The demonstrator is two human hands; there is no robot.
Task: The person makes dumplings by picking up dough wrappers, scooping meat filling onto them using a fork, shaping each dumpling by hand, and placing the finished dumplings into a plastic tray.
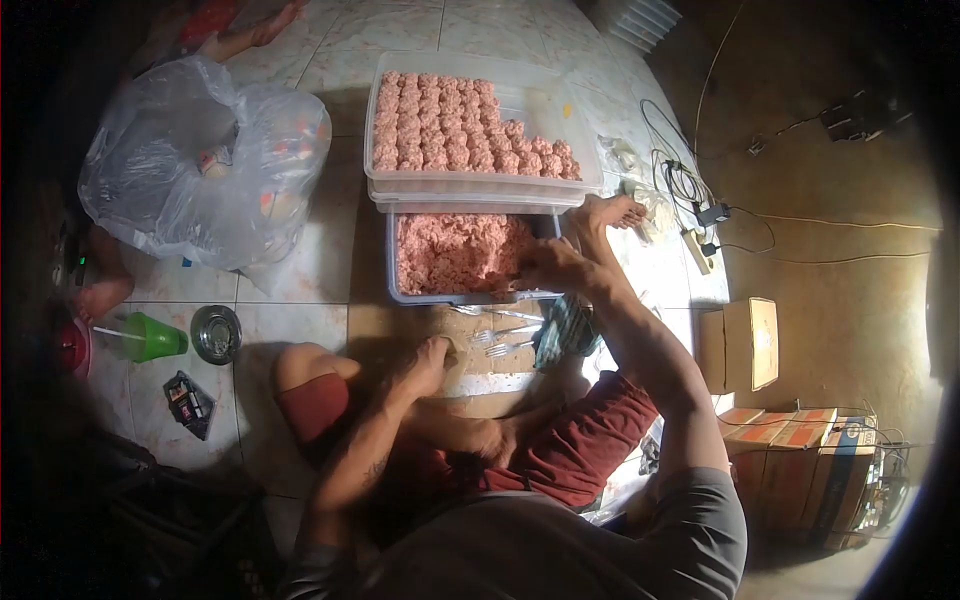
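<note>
My right hand (555, 265) reaches into the right side of a blue-grey tub (392, 285) of raw minced meat (455, 245). Its fingers are bent and partly hidden, so what they grip is unclear. Directly behind the tub stands a clear plastic container (545, 105) holding rows of raw meatballs (430, 125), with its back right part bare. My left hand (430, 365) is closed in front of the tub, around a tan object (455, 355) that I cannot make out. Several forks (510, 333) lie between the tub and my lap, next to a green checked cloth (562, 335).
A large plastic bag (200, 165) sits at the left. Nearer are a green cup (160, 336), a metal dish (216, 334) and a small tray (188, 405). A bare foot (612, 212) shows at the tub's right. Cables (680, 180) and cardboard boxes (790, 460) line the right.
</note>
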